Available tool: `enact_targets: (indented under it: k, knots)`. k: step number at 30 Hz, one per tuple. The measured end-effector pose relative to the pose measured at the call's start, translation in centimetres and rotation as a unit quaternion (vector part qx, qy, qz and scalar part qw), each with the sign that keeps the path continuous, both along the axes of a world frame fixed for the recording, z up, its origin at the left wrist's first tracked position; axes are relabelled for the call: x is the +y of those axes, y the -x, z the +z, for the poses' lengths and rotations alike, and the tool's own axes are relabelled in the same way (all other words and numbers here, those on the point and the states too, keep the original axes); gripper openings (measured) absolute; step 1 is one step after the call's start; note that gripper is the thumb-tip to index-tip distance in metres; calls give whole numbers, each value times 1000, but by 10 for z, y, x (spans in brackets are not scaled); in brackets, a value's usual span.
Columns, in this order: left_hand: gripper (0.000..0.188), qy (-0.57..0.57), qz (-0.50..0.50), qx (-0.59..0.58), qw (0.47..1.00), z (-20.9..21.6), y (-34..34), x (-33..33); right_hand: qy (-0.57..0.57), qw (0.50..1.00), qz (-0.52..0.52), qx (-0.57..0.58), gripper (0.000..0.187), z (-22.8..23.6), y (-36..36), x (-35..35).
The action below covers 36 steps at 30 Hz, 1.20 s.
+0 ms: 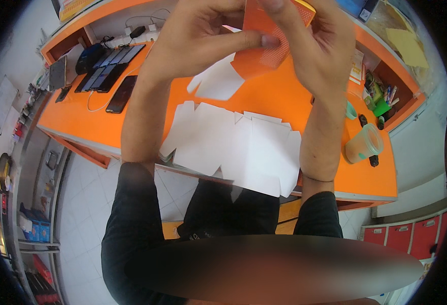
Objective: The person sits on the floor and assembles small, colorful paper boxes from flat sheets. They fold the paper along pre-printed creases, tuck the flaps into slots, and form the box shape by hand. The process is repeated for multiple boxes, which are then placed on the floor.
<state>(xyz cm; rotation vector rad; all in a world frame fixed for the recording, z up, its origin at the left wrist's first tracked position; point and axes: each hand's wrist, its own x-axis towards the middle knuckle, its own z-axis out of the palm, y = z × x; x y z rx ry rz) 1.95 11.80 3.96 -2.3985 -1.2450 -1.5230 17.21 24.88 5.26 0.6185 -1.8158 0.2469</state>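
Near the top of the head view, both my hands hold up an orange printed cardboard box (pixel 256 61) with a dotted pattern and a yellow edge; it looks partly folded. My left hand (pixel 198 43) lays its thumb across the box's face, while its other fingers are partly hidden behind. Closed around the right side is my right hand (pixel 317 48), thumb on the front. Below, a stack of flat white die-cut box blanks (pixel 233 142) lies at the table's near edge, overhanging it a little. Another white card piece (pixel 218 81) shows behind my left hand.
On the orange table (pixel 188 94), a phone (pixel 122 94) and several dark devices (pixel 106 71) with cables lie left. A lidded plastic cup (pixel 363 145) stands right, near a green pen holder (pixel 381 108). Red drawers (pixel 399 236) are at lower right, shelves (pixel 38 203) at left.
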Motion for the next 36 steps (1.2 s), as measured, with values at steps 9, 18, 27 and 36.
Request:
enact_targets:
  k: [9,18,27,36]
  knots:
    - [27,26,-6,30,999,-23,-44,-73,-74,992,-98,-21,81,1,-54,-71]
    - [30,80,66,-446,889,-253,-104,-139,150,936,35,-317,82,-108,-121,-136]
    - [39,181,43,-523,832,-326,-154,-176,323,880,240,-254,90,-220,-132,-186]
    - [50,199,110,-423,877,-321,-175,-256,103,975,93,-176,43,-257,-120,-193]
